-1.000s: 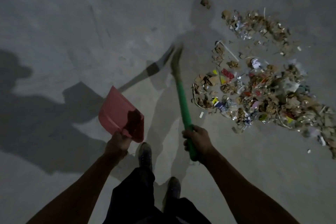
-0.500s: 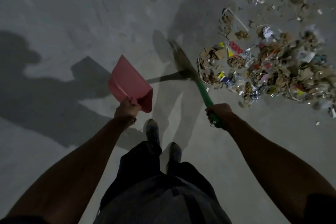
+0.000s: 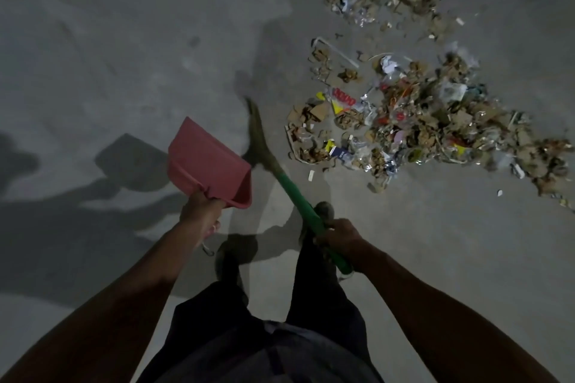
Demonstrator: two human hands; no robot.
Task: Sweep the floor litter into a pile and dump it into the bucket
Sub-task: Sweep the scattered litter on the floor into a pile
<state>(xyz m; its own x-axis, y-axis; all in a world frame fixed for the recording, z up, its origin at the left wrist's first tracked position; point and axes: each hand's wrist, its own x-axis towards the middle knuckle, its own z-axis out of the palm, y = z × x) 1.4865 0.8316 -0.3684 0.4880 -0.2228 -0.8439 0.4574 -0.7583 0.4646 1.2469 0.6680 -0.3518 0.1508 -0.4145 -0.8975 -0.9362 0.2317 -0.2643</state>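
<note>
1. Since the earlier frame, the broom [image 3: 281, 176] has swung left, away from the litter [image 3: 413, 121]; its blurred bristles now lie just beside the dustpan [image 3: 207, 161], and the right hand [image 3: 337, 238] sits lower and nearer the body.
2. Left hand [image 3: 200, 211]: fingers curled round the dustpan handle, holding the pink pan off the floor [image 3: 109, 40], open mouth tilted up and away.
3. Right hand: clenched round the green broom handle near its lower end; the shaft slants up and left across the body.
4. Broom head: brown bristles, motion-blurred, well left of the litter and not touching it.
5. Litter: a loose, irregular spread of cardboard scraps, wrappers, foil and paper on the floor at upper right, with a smaller separate patch beyond it; stray bits lie near its edges.
6. Legs in dark trousers and two shoes stand between the arms.
7. Floor: grey concrete, crossed at left by the shadows of person and dustpan.
</note>
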